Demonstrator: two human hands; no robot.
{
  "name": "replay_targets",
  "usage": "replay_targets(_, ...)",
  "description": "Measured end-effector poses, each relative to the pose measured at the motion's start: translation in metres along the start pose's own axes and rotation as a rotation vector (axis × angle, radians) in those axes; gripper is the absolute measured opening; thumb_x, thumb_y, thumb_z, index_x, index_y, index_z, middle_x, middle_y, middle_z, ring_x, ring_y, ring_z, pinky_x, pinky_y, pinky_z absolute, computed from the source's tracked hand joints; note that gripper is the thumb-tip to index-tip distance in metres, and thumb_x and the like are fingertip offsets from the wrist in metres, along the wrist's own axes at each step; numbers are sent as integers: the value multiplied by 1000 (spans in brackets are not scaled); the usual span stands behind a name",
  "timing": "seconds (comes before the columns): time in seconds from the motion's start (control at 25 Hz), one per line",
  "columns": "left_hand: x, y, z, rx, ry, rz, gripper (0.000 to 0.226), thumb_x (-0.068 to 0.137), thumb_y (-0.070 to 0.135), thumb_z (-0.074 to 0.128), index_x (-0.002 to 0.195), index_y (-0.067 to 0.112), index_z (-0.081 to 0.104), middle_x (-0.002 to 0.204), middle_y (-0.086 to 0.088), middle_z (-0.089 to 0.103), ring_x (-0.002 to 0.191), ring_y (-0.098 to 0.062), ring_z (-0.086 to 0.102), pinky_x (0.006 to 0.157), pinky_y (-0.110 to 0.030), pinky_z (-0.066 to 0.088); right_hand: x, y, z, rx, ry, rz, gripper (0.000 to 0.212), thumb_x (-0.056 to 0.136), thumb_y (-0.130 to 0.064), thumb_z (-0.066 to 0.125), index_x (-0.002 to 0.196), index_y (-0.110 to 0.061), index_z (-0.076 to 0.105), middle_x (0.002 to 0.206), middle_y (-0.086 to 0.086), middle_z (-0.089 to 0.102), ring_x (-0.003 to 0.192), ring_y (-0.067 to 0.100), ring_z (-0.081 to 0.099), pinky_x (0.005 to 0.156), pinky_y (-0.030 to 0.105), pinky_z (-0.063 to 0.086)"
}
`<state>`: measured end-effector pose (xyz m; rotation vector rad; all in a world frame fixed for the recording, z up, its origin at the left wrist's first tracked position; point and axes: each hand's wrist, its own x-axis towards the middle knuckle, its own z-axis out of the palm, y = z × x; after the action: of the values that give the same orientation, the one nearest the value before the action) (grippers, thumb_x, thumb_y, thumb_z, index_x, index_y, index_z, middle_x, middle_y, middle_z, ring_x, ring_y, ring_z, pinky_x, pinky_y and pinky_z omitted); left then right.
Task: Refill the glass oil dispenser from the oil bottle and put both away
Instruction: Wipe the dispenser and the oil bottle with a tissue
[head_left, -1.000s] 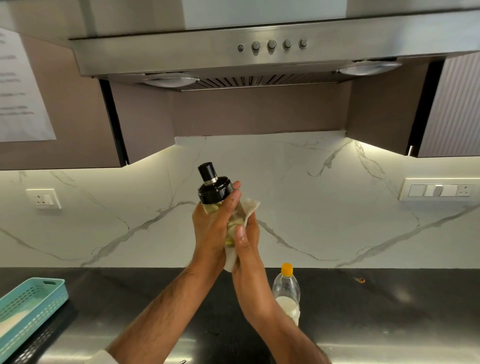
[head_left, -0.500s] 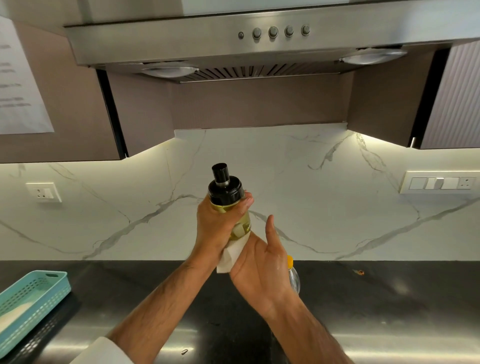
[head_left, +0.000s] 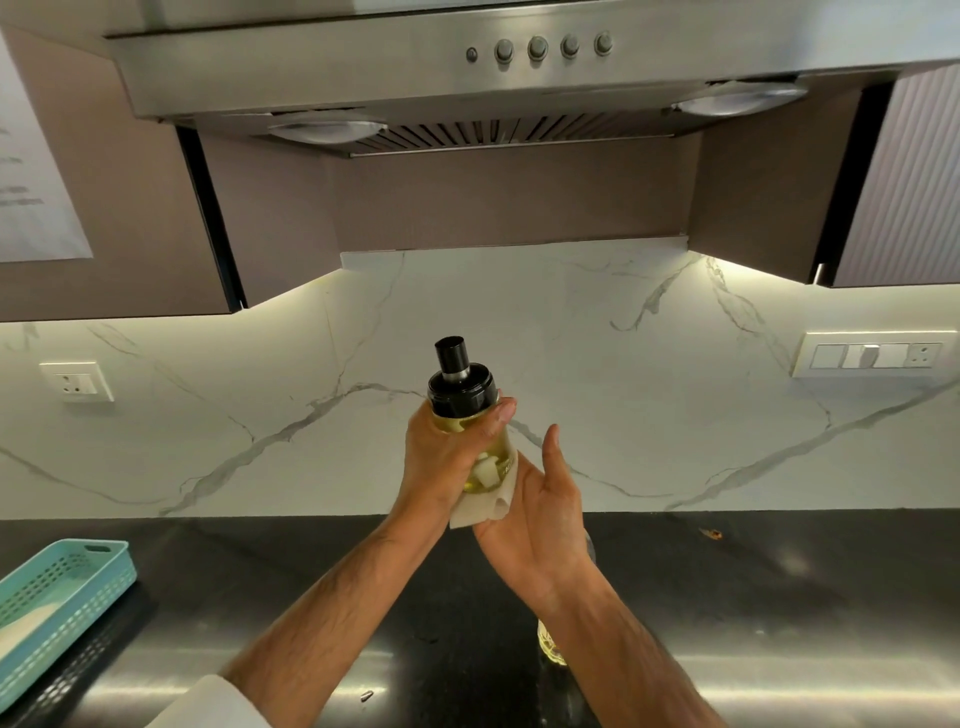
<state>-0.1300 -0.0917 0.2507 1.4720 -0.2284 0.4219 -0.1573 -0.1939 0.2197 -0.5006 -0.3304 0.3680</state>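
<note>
I hold the glass oil dispenser (head_left: 460, 382) upright at chest height in front of the marble wall. It has a black cap and yellow oil inside. My left hand (head_left: 441, 457) grips its body just below the cap. My right hand (head_left: 540, 514) cups its base from the right with a white paper towel (head_left: 480, 512) pressed against the glass, thumb pointing up. The oil bottle (head_left: 550, 647) stands on the counter below and is almost fully hidden behind my right forearm; only a sliver of yellow oil shows.
The black countertop (head_left: 779, 597) runs along the wall. A teal slotted basket (head_left: 57, 587) sits at the left edge. A steel range hood (head_left: 467, 57) and brown cabinets hang overhead. A socket (head_left: 78, 382) and a switch panel (head_left: 872, 356) are on the wall.
My right hand slid down from the dispenser's side to its base with the towel. The view tilted up, and the oil bottle passed out of sight behind my right arm.
</note>
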Motion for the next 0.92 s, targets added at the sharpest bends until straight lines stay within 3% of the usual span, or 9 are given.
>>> replay_targets(0.16,5,-1,-7,62,38,-11,57,64,38,87,112,13,69,103,-1,79,99,-15,74,90,-37,58,-16,3,-10,5,-6,86,91,97,-73,32,153,-2,37,157,24,38,150,39,30,126,48,20)
replay_targets(0.28,4,-6,-11,73,85,-23,57,62,41,86,111,17,70,102,3,78,99,-12,73,88,-35,57,-27,-1,-19,-37,-5,45,92,95,-74,34,151,-1,40,155,25,41,149,40,31,126,51,17)
replay_targets(0.48,-1,-12,1,1,130,-68,53,70,37,86,117,19,68,104,1,76,99,-14,72,79,-26,56,-15,8,-17,-367,72,-119,73,95,-70,39,152,-26,40,153,1,50,146,17,41,126,47,20)
replay_targets(0.6,-1,-12,8,-6,105,-70,56,71,39,87,121,19,69,107,-2,76,102,-17,73,88,-39,59,3,15,-17,-617,120,-261,63,100,-63,32,152,-27,41,149,1,54,141,17,48,121,48,32)
replay_targets(0.72,-1,-10,6,5,60,-68,56,72,38,88,120,16,70,107,-2,77,103,-17,73,92,-42,58,12,2,-14,-434,124,-157,63,106,-55,23,144,-13,51,139,15,62,132,28,57,115,52,39)
replay_targets(0.92,-6,-3,4,65,-60,-54,56,70,34,83,118,9,69,106,1,78,102,-10,73,86,-30,55,20,-24,-17,-95,72,214,84,97,-71,30,142,-4,55,134,22,63,120,35,64,104,45,48)
